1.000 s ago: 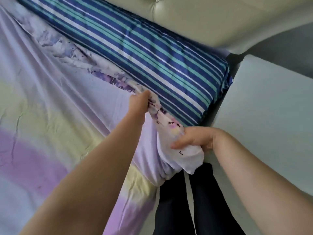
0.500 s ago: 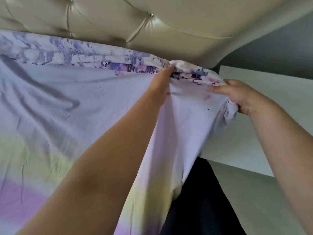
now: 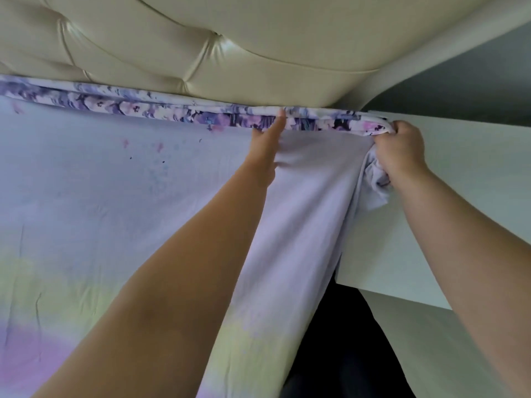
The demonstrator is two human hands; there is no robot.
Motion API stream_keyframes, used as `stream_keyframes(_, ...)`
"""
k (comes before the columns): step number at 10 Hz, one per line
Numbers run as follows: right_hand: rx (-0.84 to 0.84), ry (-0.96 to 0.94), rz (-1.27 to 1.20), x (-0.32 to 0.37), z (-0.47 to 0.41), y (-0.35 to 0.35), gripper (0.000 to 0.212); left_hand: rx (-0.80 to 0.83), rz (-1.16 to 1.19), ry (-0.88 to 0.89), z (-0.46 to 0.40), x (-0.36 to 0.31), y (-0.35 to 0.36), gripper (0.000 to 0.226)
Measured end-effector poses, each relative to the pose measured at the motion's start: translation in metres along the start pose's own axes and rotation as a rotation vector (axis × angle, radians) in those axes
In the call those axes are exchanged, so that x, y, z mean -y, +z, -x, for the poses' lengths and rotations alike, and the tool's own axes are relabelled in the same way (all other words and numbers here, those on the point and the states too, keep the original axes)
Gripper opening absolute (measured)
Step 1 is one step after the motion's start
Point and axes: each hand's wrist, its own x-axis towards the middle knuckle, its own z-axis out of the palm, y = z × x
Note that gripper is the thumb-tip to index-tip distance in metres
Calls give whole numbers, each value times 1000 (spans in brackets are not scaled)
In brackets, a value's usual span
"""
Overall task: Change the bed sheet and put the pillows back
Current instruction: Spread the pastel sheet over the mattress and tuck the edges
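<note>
A pastel sheet (image 3: 115, 214) with lilac, yellow and pink bands covers the bed, and its purple flowered edge (image 3: 161, 110) runs along the foot of the headboard. My left hand (image 3: 268, 139) lies flat on the sheet near that edge, one finger stretched up onto the flowered band. My right hand (image 3: 399, 150) grips the bunched corner of the sheet at the bed's far right corner, loose cloth hanging below the fist. No pillow is in view.
A cream tufted headboard (image 3: 230, 44) rises behind the bed. A white bedside cabinet (image 3: 465, 173) stands tight against the right side of the bed. My dark trouser legs (image 3: 344, 346) show between bed and cabinet.
The sheet's corner has been pulled up over the blue striped mattress to the headboard, so the stripes are now covered. Both hands moved up and away from me with the flowered edge.
</note>
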Motion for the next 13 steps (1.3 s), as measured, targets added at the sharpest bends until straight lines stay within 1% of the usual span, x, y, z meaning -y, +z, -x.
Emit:
stream_keyframes(1,-15,14,32,-9,-6,5,25,-129,170,-9,-23,1,-20,60)
stream_keyframes(2,6,37,33,-11,-16,8,26,-172,29,-1,-43,-3,-21,57)
stream_keyframes(3,65,84,40,-13,-30,8,27,-199,-211,19,-55,-7,-8,33)
stream_keyframes(4,83,124,12,-17,-40,12,28,-228,-322,51,-63,-5,1,34)
stream_keyframes(5,103,169,-32,-16,-49,18,31,-337,-80,94,-68,4,5,60)
stream_keyframes(6,110,212,-49,-11,-55,24,33,-419,342,178,-71,3,-5,84)
stream_keyframes(7,119,323,-105,-3,-62,27,38,-600,368,250,-87,-8,-20,75)
stream_keyframes(8,106,352,-181,-4,-65,33,35,-655,228,242,-110,-11,-28,70)
stream_keyframes(9,54,267,-237,-14,-65,45,33,-542,26,235,-121,-8,-18,49)
stream_keyframes(10,32,188,-252,-21,-68,55,31,-353,-637,171,-156,-2,-12,36)
stream_keyframes(11,38,215,-344,-20,-73,58,23,-265,-547,235,-159,8,-2,43)
stream_keyframes(12,70,269,-474,-15,-66,57,33,-193,-803,418,-134,44,22,55)
stream_keyframes(13,73,204,-610,-10,-52,60,48,-113,-1174,582,-101,72,52,65)
